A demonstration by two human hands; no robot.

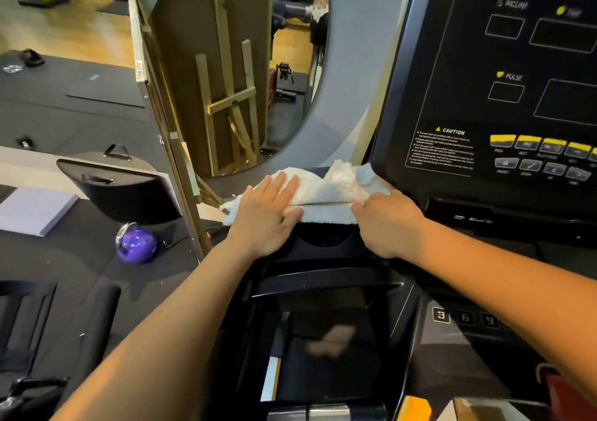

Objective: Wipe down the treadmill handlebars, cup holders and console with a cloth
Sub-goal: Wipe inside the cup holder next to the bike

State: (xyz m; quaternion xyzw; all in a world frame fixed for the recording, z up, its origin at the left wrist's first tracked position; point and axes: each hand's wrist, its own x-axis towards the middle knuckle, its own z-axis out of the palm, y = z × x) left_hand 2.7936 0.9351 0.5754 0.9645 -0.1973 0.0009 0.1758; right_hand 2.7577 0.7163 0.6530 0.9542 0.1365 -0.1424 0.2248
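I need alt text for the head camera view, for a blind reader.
A person presses a white cloth on the rim of a treadmill cup holder: the left hand lies flat on it, the right hand grips its edge. The black console stands to the right.

1. White cloth (323, 191): terry, bunched, lying across the far rim of the cup holder (326, 241); its right end touches the console's lower left corner.
2. Left hand (268, 217): flat on the cloth's left part, fingers straight.
3. Right hand (387, 227): fingers curled into the cloth's right part.
4. Console (452, 65): black panel marked INCLINE, PULSE, CAUTION; yellow and grey buttons.
5. Purple ball (137, 244): on the dark floor mat, left of the treadmill.
6. Wooden-framed board (213, 75): upright, beyond the cloth.
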